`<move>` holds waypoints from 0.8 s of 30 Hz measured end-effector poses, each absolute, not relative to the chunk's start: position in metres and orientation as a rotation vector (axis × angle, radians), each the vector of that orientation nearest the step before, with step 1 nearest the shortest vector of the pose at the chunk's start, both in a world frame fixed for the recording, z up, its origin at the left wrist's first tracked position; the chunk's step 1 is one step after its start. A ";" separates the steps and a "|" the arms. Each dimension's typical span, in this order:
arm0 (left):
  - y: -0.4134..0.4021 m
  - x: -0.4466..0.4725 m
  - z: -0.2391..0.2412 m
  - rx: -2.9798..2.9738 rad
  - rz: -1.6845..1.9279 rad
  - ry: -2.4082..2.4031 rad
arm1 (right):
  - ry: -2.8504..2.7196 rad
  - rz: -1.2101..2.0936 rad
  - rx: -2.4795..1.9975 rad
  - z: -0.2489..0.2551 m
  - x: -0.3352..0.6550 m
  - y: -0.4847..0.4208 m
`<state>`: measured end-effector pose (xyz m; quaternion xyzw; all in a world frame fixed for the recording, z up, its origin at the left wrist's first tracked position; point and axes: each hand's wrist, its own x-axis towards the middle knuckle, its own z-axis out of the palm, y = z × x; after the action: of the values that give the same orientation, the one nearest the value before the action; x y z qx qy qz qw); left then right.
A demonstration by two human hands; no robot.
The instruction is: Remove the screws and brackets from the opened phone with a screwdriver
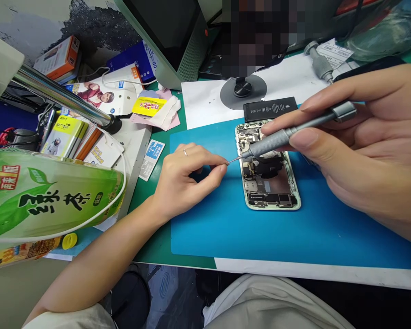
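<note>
My right hand (370,146) grips a grey metal precision screwdriver (269,145) between thumb and fingers, its thin bit pointing left. At the bit's end, the thumb and forefinger of my left hand (188,176) are pinched together; whatever sits between those fingertips is too small to make out. Below the screwdriver lies an opened smartphone (273,198) with a pale green frame, its circuit boards and inner parts exposed. The screwdriver and my right fingers cover some of its upper part. A black phone battery (269,109) rests just beyond the phone's top edge.
A blue mat (205,228) lies under the phone. Behind it are a round grey stand base (231,93), a monitor (178,36) and another grey tool (320,64). A green tea bottle (55,196), a metal lamp pole (65,96) and several boxes crowd the left.
</note>
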<state>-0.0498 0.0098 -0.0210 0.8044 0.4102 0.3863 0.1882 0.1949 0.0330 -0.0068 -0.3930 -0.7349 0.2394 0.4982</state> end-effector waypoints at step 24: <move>0.010 -0.051 -0.022 2.297 1.019 1.162 | -1.813 0.738 -0.830 -0.011 0.193 0.032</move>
<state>-0.0506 0.0104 -0.0218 0.8153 0.4123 0.3618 0.1854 0.1933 0.0316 -0.0107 -0.3410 -0.7450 0.3035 0.4864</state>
